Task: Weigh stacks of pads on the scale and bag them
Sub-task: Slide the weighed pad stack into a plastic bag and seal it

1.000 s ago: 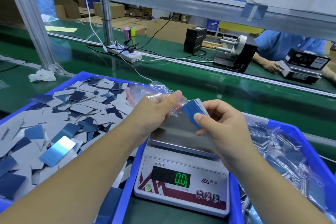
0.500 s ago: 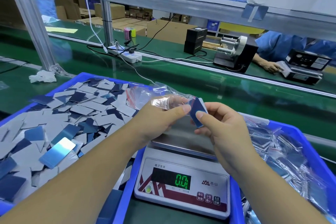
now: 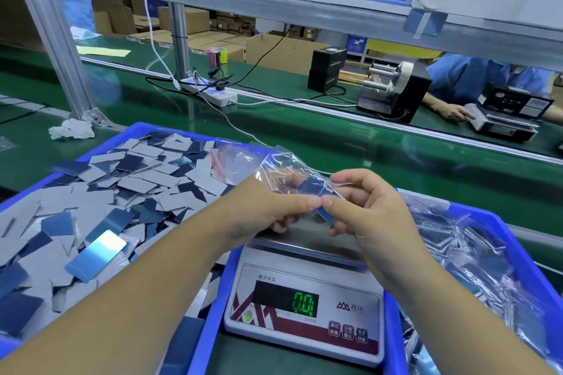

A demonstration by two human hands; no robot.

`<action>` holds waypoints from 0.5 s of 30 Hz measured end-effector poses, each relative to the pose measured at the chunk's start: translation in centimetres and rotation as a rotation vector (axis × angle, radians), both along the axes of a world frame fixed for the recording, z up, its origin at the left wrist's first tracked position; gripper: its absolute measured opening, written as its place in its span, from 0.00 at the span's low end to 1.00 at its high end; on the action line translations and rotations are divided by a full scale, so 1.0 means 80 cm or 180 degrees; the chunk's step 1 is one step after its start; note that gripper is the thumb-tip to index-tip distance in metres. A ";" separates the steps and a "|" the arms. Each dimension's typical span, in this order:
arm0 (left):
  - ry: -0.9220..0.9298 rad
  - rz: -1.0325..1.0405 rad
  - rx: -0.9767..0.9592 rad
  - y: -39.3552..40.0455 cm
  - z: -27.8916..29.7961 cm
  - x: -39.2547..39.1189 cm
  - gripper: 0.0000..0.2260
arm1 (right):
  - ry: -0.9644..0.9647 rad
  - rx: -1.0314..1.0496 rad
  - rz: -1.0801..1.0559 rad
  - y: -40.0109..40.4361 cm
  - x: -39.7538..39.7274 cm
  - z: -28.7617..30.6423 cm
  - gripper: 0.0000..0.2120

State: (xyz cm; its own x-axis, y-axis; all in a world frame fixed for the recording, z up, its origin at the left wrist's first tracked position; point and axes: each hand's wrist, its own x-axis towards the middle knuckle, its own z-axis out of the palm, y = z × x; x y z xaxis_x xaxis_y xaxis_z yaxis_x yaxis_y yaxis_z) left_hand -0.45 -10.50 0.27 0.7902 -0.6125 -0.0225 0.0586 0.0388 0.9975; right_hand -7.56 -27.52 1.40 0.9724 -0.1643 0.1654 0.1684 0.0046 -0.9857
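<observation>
I have both hands up over the scale (image 3: 304, 304), whose steel pan is bare and whose green display reads 0.0. My left hand (image 3: 265, 207) pinches the clear plastic bag (image 3: 274, 167) at its mouth, thumb on the near side and the other fingers curled behind the film. My right hand (image 3: 370, 207) grips the stack of blue pads (image 3: 313, 192), thumb and forefinger closed on its near end, and the far end of the stack already sits inside the bag's opening. The two thumbs are nearly touching above the pan's far edge.

The scale stands on the green counter (image 3: 335, 146) between two blue bins. The left bin (image 3: 128, 134) is heaped with loose grey and blue pads (image 3: 143, 183), one shiny blue one lying face up near its front edge. The right bin (image 3: 518, 253) holds filled bags (image 3: 457, 240) piled against each other. A crumpled white rag (image 3: 71, 129) lies by the frame post at the counter's far left.
</observation>
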 end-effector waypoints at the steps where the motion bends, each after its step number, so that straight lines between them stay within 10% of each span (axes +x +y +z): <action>1: 0.0013 0.0039 -0.0073 -0.001 0.001 -0.001 0.14 | 0.0007 0.0039 0.0024 -0.001 0.000 0.000 0.11; 7: 0.0163 0.0423 -0.0987 -0.003 0.011 0.004 0.06 | 0.0034 0.0388 0.0060 -0.002 0.003 0.002 0.05; 15: -0.0315 0.0235 -0.0666 -0.012 0.007 -0.005 0.03 | -0.0211 0.0574 -0.0058 0.008 0.001 0.000 0.07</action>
